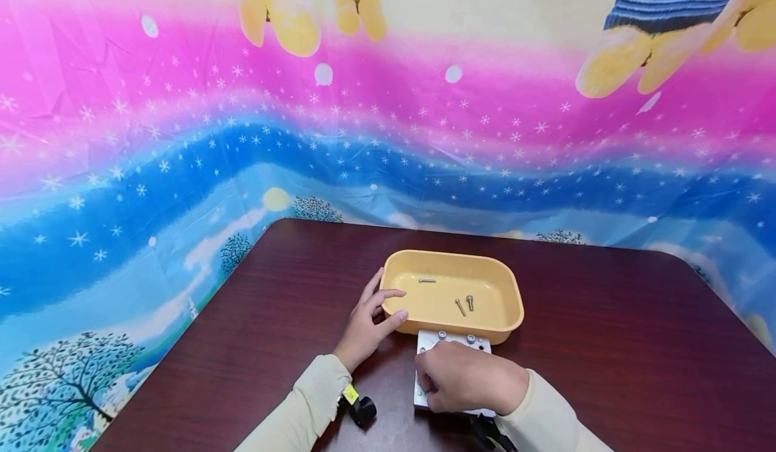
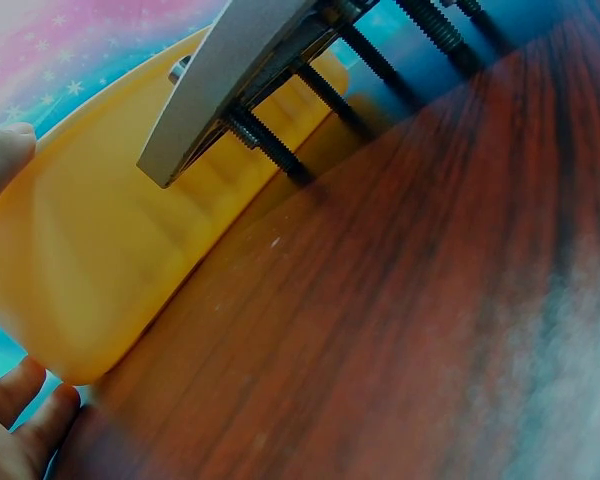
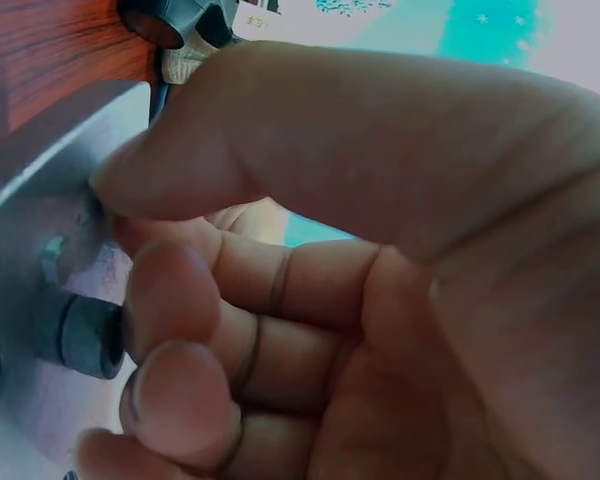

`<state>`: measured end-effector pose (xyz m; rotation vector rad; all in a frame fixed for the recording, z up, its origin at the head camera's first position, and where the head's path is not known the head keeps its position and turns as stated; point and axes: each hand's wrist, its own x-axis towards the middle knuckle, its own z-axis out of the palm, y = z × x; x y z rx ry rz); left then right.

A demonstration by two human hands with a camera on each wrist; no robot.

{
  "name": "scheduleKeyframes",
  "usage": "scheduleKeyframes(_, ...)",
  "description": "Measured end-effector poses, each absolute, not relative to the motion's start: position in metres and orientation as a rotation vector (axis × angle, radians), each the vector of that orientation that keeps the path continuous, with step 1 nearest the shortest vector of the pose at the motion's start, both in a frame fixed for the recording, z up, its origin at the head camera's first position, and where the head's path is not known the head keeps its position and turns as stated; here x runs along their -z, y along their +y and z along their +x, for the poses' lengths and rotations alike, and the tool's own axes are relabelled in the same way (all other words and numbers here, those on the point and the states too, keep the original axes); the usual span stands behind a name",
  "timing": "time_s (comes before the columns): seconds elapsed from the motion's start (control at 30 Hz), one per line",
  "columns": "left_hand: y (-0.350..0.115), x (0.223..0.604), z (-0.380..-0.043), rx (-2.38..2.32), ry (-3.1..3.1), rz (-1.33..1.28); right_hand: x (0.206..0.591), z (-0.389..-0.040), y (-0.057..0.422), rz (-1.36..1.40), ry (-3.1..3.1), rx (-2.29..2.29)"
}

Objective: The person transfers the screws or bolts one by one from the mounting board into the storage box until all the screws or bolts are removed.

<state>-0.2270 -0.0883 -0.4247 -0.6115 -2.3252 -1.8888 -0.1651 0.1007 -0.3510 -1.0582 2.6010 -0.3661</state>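
- Yellow bin [image 1: 436, 300] is sitting on a dark reddish-brown wood-grain desk [image 1: 291, 317], a bit right of centre in the head view.
- Left hand [image 1: 366, 317] has the bin's left end: the fingers are part-way spread and wrapped round that corner, with a couple reaching over the rim and others down the outer wall.
- Three loose screws [image 1: 461, 307] lie on the bin floor, one toward the back left and two close together near the middle.
- Silver metal plate [image 1: 428, 339] is right by the near side of the bin, mostly under the other hand. Socket-head bolts [image 1: 471, 339] stand along its far edge, plus there's a dark open hole by the right corner.
- Left wrist cam shows threaded shafts [image 2: 325, 95] poking out below the plate toward the desk; can't tell if the tips touch.
- Right hand [image 1: 467, 374] is over the plate, fingers curled in. Thumb tip is against the plate, and I honestly can't tell whether there's a bolt pinched between thumb and index.
- Little black camera [image 1: 362, 410] on the left wrist, cream sleeves [image 1: 309, 391], and a snowflake-print cloth [image 1: 364, 115] behind it all.
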Motion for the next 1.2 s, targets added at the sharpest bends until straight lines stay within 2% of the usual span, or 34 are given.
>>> scheduleKeyframes(0.4,-0.0886,0.4265,-0.2279,1.877,-2.322,-0.623,0.3526,-0.1629,0.1010,-1.117,2.629,0.378)
scheduleKeyframes(1.2,-0.0888,0.4269,-0.2284,1.887,-2.313,-0.632,0.3497,-0.1666,0.1023,-1.007,2.526,0.418)
